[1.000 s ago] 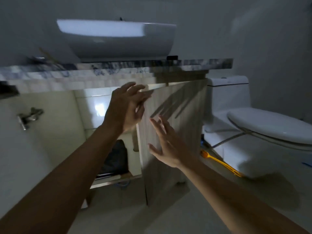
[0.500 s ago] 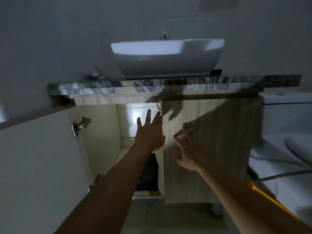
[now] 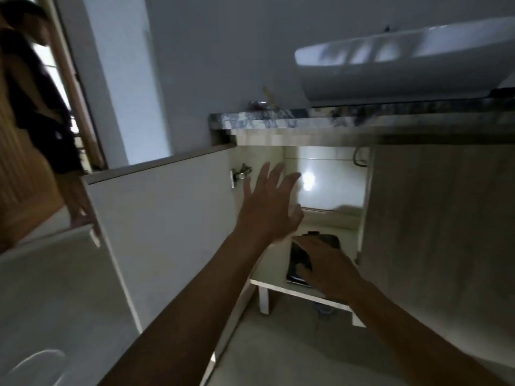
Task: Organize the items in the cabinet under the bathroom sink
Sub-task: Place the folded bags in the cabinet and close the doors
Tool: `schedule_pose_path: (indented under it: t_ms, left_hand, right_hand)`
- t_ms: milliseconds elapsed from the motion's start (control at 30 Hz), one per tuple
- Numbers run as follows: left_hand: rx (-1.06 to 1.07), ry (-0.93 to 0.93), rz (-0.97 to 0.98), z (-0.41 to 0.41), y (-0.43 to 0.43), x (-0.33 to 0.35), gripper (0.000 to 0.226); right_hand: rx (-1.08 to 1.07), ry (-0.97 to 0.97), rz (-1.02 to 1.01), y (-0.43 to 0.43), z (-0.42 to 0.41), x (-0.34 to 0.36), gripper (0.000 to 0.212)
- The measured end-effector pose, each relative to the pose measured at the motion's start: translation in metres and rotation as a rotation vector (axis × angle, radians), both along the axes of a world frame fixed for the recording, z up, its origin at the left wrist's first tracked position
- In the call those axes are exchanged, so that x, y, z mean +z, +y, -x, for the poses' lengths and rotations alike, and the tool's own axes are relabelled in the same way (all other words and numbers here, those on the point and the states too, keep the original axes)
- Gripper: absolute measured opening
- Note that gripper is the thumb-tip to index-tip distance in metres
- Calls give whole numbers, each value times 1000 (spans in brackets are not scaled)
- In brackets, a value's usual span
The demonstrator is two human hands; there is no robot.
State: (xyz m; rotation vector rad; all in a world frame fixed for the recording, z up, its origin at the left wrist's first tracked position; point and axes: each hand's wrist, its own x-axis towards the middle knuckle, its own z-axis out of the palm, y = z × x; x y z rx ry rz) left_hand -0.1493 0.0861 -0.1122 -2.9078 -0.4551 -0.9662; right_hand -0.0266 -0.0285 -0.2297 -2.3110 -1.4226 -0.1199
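View: head camera, looking down and forward; the picture is dim and partly blurred.
Cabinet [image 3: 278, 277]: sits under the marble surface [image 3: 264, 121], with the white sink [image 3: 404, 65] resting on top.
Left door [image 3: 167, 218]: swung wide open towards me, with a metal hinge [image 3: 239, 174] at its inner edge.
Right door [image 3: 432, 232]: wood grain, closed over its half of the opening.
Interior: pale back panel [image 3: 331, 188] with a bright light patch on it; a thin pipe [image 3: 359, 160] hangs at the upper right of the opening.
Dark item [image 3: 299, 263]: the only object I can make out inside. It lies on the cabinet floor near the front edge, right of centre; I cannot tell what kind of object it is.
My left hand [image 3: 267, 207]: raised in front of the opening, above the dark item. Its fingers [image 3: 276, 174] are straight and spread apart, holding nothing.
My right hand [image 3: 326, 268]: low, directly over the dark item. Its fingers [image 3: 306, 242] are apart, and the item shows between thumb and forefinger. Blur prevents telling whether they touch it.
Surface, left end: small objects [image 3: 262, 103] stand there, too blurred to identify.
Surroundings: grey floor [image 3: 278, 344] below the cabinet. Another person [image 3: 36, 93] in dark clothing stands at far left beside a wooden door [image 3: 16, 162].
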Motion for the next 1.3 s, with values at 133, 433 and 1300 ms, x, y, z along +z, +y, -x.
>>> schedule_pose_path:
  t_ms: [133, 433, 1300]
  left_hand:
    - [281, -144, -109, 84, 49, 22, 57]
    - [860, 38, 57, 169, 107, 53, 71]
    - [-122, -47, 83, -13, -21, 21, 60]
  right_hand:
    - [231, -11, -91, 77, 78, 5, 69]
    - [388, -37, -334, 163, 197, 13, 90]
    - [-296, 44, -762, -49, 29, -19, 33]
